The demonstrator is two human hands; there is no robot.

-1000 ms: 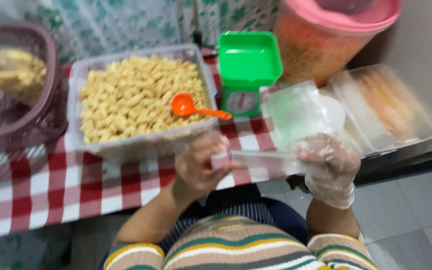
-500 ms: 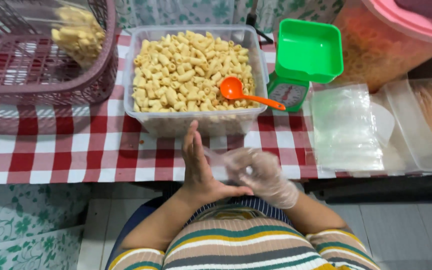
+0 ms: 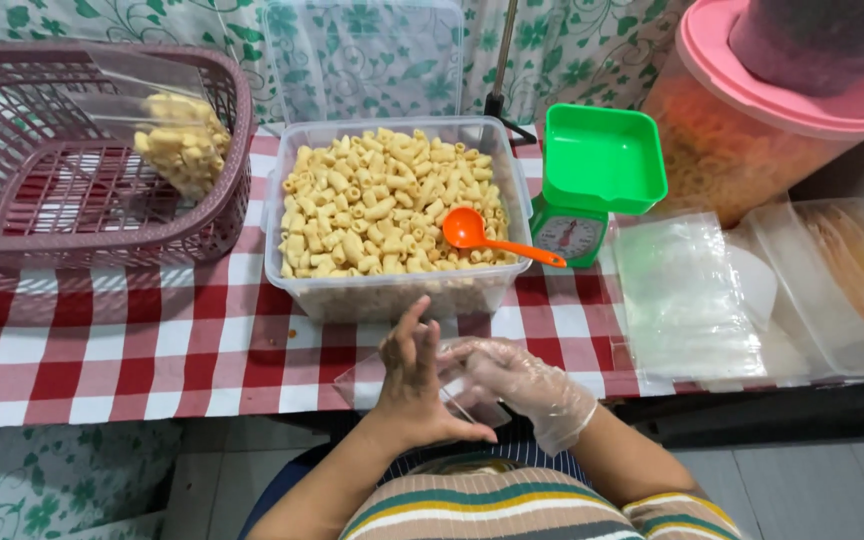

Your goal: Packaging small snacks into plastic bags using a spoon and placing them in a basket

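My left hand (image 3: 417,385), bare, and my right hand (image 3: 522,385), in a thin clear glove, meet at the table's near edge and rub a small empty clear plastic bag (image 3: 377,385) between them. Just beyond stands a clear plastic tub (image 3: 392,295) full of pale yellow macaroni-shaped snacks (image 3: 372,205). An orange plastic spoon (image 3: 492,240) lies on the snacks at the tub's right side. To the right, a stack of empty clear bags (image 3: 687,295) rests on the table.
A small green kitchen scale (image 3: 592,180) stands right of the tub. A pink-lidded tub (image 3: 752,110) of orange snacks sits far right, with clear lidded boxes (image 3: 842,280) beside it. A maroon basket (image 3: 72,190) at left holds a filled bag (image 3: 182,145). Red-and-white checked cloth (image 3: 122,340) covers the table.
My hands came from the bag stack at right, carrying one bag, to the table's near edge in front of the tub. The view swung left and down.
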